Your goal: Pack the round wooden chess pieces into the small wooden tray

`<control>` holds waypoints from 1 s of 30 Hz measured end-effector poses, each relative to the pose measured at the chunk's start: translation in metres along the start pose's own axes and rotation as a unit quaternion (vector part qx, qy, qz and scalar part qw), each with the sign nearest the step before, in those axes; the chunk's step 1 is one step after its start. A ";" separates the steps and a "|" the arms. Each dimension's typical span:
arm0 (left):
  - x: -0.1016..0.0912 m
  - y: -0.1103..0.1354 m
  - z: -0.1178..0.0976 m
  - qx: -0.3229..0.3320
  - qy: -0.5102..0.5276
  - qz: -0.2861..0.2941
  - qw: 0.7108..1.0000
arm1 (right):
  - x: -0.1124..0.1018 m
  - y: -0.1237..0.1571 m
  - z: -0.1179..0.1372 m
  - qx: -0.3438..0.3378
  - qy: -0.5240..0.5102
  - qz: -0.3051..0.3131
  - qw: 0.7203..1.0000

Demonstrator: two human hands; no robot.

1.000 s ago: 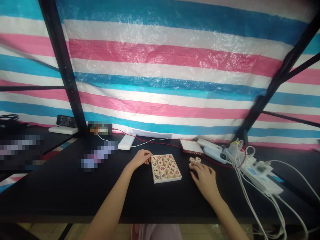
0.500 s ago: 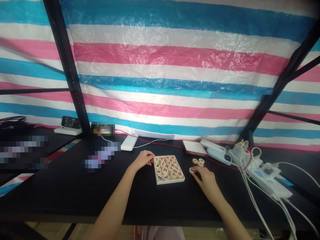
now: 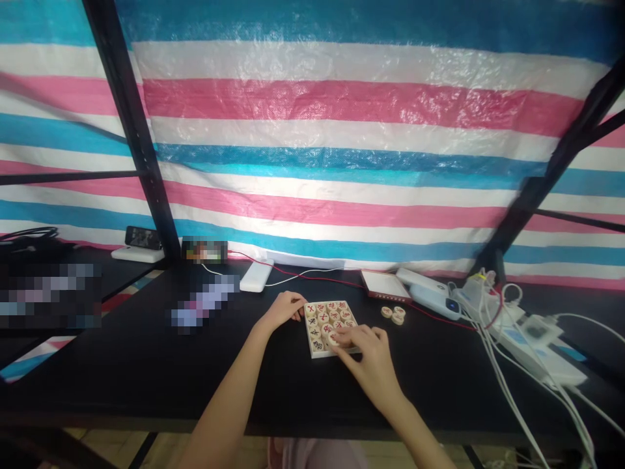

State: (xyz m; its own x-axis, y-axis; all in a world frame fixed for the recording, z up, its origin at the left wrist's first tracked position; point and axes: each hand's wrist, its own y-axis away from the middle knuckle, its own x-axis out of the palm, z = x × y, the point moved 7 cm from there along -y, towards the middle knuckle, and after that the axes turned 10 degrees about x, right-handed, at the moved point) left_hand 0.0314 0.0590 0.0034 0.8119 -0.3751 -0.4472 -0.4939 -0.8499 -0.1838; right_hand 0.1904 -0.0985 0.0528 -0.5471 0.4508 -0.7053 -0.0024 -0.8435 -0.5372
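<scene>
A shallow white box (image 3: pixel 313 355) lies on the black table, packed with rows of round Chinese chess pieces bearing red or black characters. My left hand (image 3: pixel 284 309) is at its upper left corner, fingers curled in and the fingertips against the edge. Over the front right part of the box, my right hand (image 3: pixel 368 348) pinches one Chinese chess piece (image 3: pixel 333 340) between thumb and fingers; it covers the pieces in that corner. To the right of the box, three loose pieces (image 3: pixel 398 311) lie close together on the table.
A red-rimmed box lid (image 3: pixel 385 285) is behind the loose pieces. White power banks (image 3: pixel 256 276) and a blue device (image 3: pixel 432 302) lie along the back. Power strips with tangled white cables (image 3: pixel 541 345) occupy the right side. A striped plastic sheet (image 3: pixel 342 150) hangs behind the table.
My right hand has carried a piece leftward from beside the loose pieces to above the front right of the box. My left hand keeps its place at the box. The view has shifted slightly.
</scene>
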 end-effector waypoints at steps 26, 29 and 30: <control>0.000 0.000 0.003 0.000 0.000 -0.003 1.000 | 0.003 0.005 0.014 -0.059 0.091 -0.006 0.994; 0.000 0.000 0.003 -0.002 -0.002 -0.001 1.000 | 0.002 0.005 0.014 -0.052 0.080 -0.004 0.995; 0.000 0.001 0.003 -0.002 -0.002 -0.001 1.000 | -0.001 0.004 0.011 -0.046 0.080 -0.011 0.996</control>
State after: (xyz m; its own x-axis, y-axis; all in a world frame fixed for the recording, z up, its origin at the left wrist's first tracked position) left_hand 0.0300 0.0597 0.0011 0.8112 -0.3721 -0.4511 -0.4917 -0.8516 -0.1818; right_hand 0.1812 -0.1053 0.0565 -0.4082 0.5164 -0.7528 0.0670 -0.8055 -0.5888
